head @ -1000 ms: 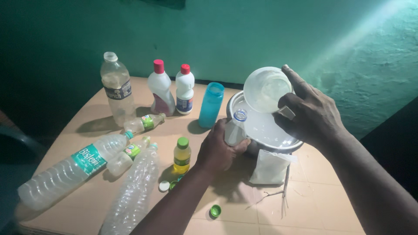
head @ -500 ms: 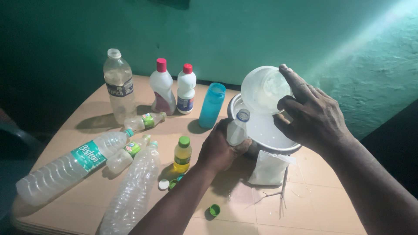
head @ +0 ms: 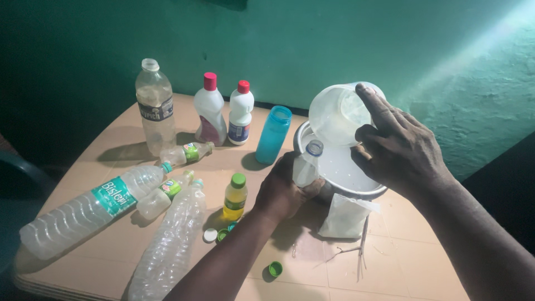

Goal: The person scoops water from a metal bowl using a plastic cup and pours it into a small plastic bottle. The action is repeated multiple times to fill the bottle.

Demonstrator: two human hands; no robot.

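A: What's the right hand [head: 398,147] doing?

B: Its grip is closed on a translucent white mug [head: 337,116], index finger laid over the rim, the rest wrapped round the handle side. Against a second ago the mug has tipped a little further, its mouth now turned more toward the small bottle below.

A: And the left hand [head: 280,189]?

B: Clamped round a small clear bottle [head: 306,167], uncapped, held upright just beside the near rim of the steel pot [head: 345,189]. It has barely moved.

A: So where does the bottle sit relative to the mug?

B: Its open neck is just under the mug's lower lip, close but apart. I see no stream between them.

A: Around them?

B: A white pouch [head: 345,214] leans by the pot; a blue tumbler [head: 273,135], a yellow bottle [head: 234,196] and loose green caps [head: 275,269] stand on the worktop [head: 390,267].
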